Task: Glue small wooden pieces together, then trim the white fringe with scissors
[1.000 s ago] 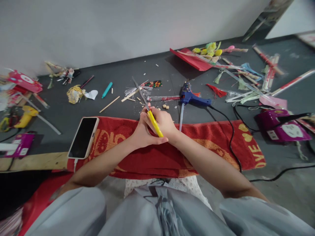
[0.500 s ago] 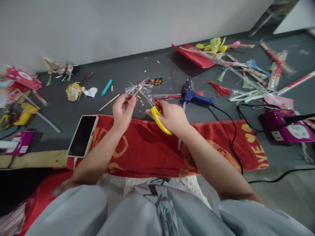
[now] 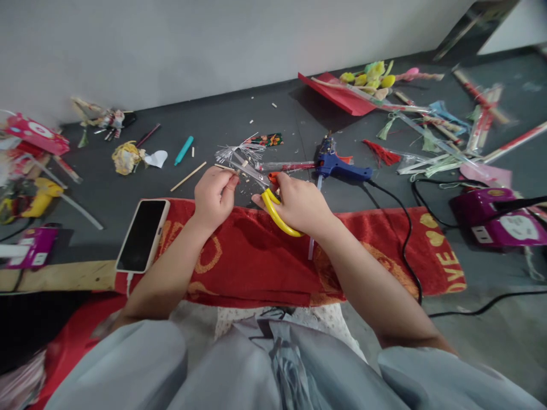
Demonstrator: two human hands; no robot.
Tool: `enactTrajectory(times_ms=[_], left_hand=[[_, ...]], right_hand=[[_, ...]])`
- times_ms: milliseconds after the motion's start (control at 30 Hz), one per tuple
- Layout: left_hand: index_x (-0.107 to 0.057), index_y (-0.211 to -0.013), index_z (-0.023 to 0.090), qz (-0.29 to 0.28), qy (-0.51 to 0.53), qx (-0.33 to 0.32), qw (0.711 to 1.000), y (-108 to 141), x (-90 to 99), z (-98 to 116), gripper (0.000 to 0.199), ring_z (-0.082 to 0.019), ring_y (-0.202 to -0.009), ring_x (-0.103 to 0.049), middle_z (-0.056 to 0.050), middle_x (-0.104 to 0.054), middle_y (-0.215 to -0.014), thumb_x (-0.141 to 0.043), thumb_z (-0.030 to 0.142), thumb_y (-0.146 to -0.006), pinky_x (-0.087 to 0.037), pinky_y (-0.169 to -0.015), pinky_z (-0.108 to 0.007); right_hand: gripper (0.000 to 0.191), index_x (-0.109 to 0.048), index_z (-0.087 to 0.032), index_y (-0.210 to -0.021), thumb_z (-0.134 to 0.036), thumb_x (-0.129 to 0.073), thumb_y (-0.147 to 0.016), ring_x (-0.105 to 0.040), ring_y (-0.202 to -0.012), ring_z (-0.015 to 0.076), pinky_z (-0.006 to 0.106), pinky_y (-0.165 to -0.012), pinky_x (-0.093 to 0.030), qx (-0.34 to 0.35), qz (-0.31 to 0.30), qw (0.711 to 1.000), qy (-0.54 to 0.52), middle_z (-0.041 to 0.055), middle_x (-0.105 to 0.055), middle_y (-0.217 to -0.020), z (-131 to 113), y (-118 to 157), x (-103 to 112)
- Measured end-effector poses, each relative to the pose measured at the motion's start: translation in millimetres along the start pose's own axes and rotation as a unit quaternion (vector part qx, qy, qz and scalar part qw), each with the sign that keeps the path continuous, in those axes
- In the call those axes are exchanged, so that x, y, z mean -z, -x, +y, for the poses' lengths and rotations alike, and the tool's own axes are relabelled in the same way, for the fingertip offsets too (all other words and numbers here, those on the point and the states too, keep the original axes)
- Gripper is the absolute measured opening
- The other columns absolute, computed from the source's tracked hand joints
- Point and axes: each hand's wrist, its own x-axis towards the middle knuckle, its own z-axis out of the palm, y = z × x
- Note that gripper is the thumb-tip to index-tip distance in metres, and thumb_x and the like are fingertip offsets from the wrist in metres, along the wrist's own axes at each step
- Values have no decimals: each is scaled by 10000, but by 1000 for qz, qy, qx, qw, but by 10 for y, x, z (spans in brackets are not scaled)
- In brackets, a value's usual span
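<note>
My right hand (image 3: 299, 204) grips a pair of scissors (image 3: 273, 206) by the yellow handles, blades pointing up and left over the table. Pinched in my left hand (image 3: 215, 195) is a thin wooden stick (image 3: 225, 167), its end close to the blades; I cannot tell whether they touch. Behind the blades lies a bundle of white strands (image 3: 243, 150) joined to a flowered strip (image 3: 269, 139). Small cut bits are scattered around there. Another thin stick (image 3: 188, 176) rests left of my left hand.
A blue glue gun (image 3: 342, 169) with a black cord lies to the right. A red towel (image 3: 265, 256) covers the table's front edge, with a phone (image 3: 143, 236) at its left. Craft pieces, a teal marker (image 3: 183, 151), red paper (image 3: 337, 97) and a purple power strip (image 3: 491, 219) surround the work.
My left hand has turned, its fingers curling in more, and the stick now lies flatter and lower against the blades. My right hand with the scissors stays almost where it was.
</note>
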Motion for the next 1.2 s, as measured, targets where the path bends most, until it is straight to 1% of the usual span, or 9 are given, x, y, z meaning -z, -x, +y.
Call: enactTrajectory(times_ms=[133, 233, 333, 467, 600, 733, 1000, 1100, 1200], left_hand=[[-591, -749, 182, -7, -3, -30, 1000, -8, 22, 29, 320, -146, -788, -632, -53, -701, -806, -399, 297, -977, -487, -718, -269], [-587, -733, 176, 0, 9, -54, 999, -18, 32, 47, 311, -130, -749, -629, -44, -710, -798, -410, 262, -973, -489, -694, -248], [-577, -722, 177, 0, 18, -60, 998, -27, 46, 46, 319, -123, -715, -612, -37, -701, -773, -404, 262, -977, -482, -677, -244], [-561, -718, 183, -13, 21, -65, 998, -30, 70, 19, 332, -127, -724, -601, -37, -671, -752, -383, 276, -983, -473, -681, -253], [-544, -716, 190, -28, 14, -58, 998, -22, 75, -10, 337, -134, -708, -578, -32, -623, -714, -372, 302, -984, -458, -662, -262], [-536, -734, 194, -40, 5, -48, 998, -15, 69, -22, 334, -140, -722, -573, -34, -611, -723, -353, 314, -987, -451, -661, -268], [-489, -687, 206, -61, -5, -22, 998, -25, 91, -7, 363, -144, -655, -510, -21, -534, -648, -340, 347, -986, -410, -615, -278], [-517, -702, 201, -63, -6, -2, 998, -19, 81, 4, 371, -141, -670, -535, -27, -568, -672, -342, 359, -988, -418, -626, -275], [-579, -770, 196, -47, -18, 10, 999, -10, 55, 29, 346, -141, -717, -580, -33, -632, -725, -359, 352, -988, -439, -666, -271]], right_hand=[[700, -549, -128, -1076, -759, -346, -852, -668, -853, 279, 319, -642, -345, 29, 0, 999, -16, 141, -703, -987, 14, 13, 3], [693, -538, -121, -1108, -744, -379, -851, -657, -880, 271, 315, -654, -346, 47, 4, 998, -30, 147, -695, -1006, 21, 19, 1], [656, -548, -124, -1093, -719, -397, -862, -641, -820, 245, 308, -638, -325, 47, 5, 998, -35, 136, -697, -963, 20, 17, 2], [610, -577, -139, -1051, -695, -399, -872, -606, -729, 210, 299, -606, -289, 43, 13, 998, -40, 103, -693, -881, 20, 7, 5], [594, -595, -145, -1032, -686, -420, -862, -598, -712, 208, 294, -582, -262, 26, 6, 999, -42, 89, -690, -836, 13, 3, 3], [591, -606, -150, -993, -693, -415, -856, -607, -714, 214, 293, -571, -241, -2, -3, 1000, -15, 93, -695, -837, -1, 5, 0], [610, -626, -153, -947, -708, -389, -856, -630, -711, 229, 298, -575, -270, -21, -6, 1000, -1, 103, -696, -815, -24, 24, 17], [621, -627, -149, -935, -713, -381, -856, -646, -730, 247, 303, -586, -290, -24, -8, 1000, 7, 111, -699, -819, -37, 22, 26], [631, -626, -142, -950, -707, -359, -869, -661, -756, 263, 310, -605, -322, -27, -11, 1000, 10, 121, -708, -835, -45, 13, 20]])
